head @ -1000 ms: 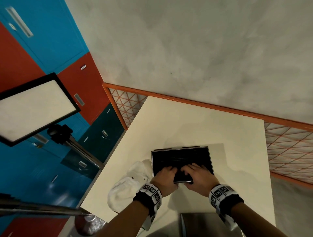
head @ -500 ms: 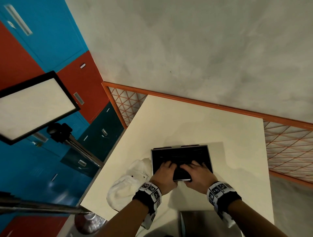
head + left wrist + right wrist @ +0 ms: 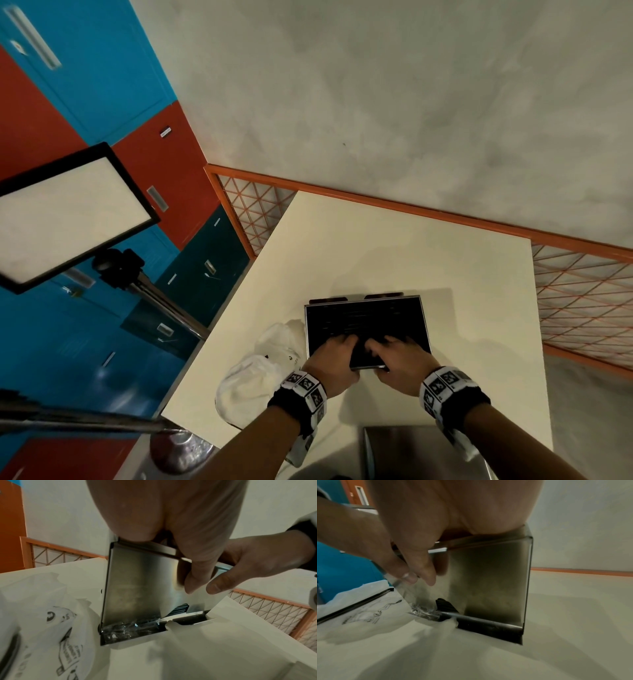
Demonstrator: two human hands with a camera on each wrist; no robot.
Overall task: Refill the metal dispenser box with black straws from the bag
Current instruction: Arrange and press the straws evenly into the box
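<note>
The metal dispenser box (image 3: 423, 318) stands open-topped on the cream table (image 3: 376, 246), filled with black straws (image 3: 359, 315). Both hands reach over its near rim. My left hand (image 3: 334, 356) and right hand (image 3: 399, 359) lay their fingers on the straws inside, side by side. In the left wrist view both thumbs (image 3: 193, 577) hang down in front of the box's shiny front wall (image 3: 137, 588). Black straws (image 3: 178, 609) show at the slot at its base. The white plastic bag (image 3: 260, 377) lies crumpled just left of the box.
A grey metal piece (image 3: 421, 452) lies at the table's near edge, below my right wrist. A light panel on a tripod (image 3: 68, 212) stands off the left side. An orange mesh fence (image 3: 582, 301) runs behind and right of the table.
Both hands have slid a little farther over the rim into the box, fingers shifting on the straws. The box and the bag stay where they were.
</note>
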